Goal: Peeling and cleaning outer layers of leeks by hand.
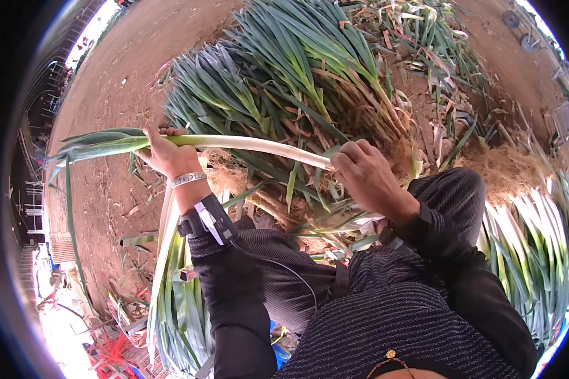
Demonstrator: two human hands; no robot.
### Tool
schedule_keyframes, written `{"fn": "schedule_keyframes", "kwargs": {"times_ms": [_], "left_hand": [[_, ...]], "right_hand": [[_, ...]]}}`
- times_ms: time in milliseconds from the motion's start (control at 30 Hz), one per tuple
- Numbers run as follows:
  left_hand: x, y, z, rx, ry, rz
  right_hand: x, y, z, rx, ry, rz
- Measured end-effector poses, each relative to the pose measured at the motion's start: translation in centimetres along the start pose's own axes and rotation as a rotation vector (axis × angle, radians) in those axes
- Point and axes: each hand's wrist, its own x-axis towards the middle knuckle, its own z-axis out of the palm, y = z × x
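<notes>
A long leek (253, 144) stretches nearly level across the space in front of me, its green leaves to the left and its white shank to the right. My left hand (171, 156) is closed around it where the green begins. At the root end, the curled fingers of my right hand (373, 180) grip the white tip, which they partly hide. Just beyond the held leek lies a big heap of leeks (297, 57) with long green leaves and brown, dry outer layers.
Cleaned leeks with white shanks (531, 221) lie at my right, near a mass of stringy roots (509, 167). More leeks (180, 309) lie at lower left, beside red strands (114, 354). Leaf scraps (417, 28) litter the brown ground at the back. A wheeled cart (528, 42) stands far right.
</notes>
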Motion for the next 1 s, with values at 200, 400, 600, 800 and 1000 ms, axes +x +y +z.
{"fn": "schedule_keyframes", "kwargs": {"times_ms": [200, 400, 600, 800, 1000], "left_hand": [[0.2, -0.4, -0.2, 0.060, -0.023, -0.035], [-0.4, -1.2, 0.1, 0.145, -0.097, -0.050], [0.0, -1.9, 0.0, 0.173, -0.147, -0.047], [0.1, -2.5, -0.1, 0.212, -0.131, -0.068], [-0.1, -2.2, 0.3, 0.282, -0.044, 0.009]], "right_hand": [[0.0, 0.4, 1.5, 0.015, -0.119, 0.018], [-0.6, 0.8, 2.6, 0.017, -0.137, 0.075], [-1.1, 1.1, 3.2, 0.037, -0.119, 0.105], [-1.6, 1.5, 4.0, -0.026, -0.135, 0.038], [-2.6, 1.0, 2.8, 0.077, -0.061, -0.071]]}}
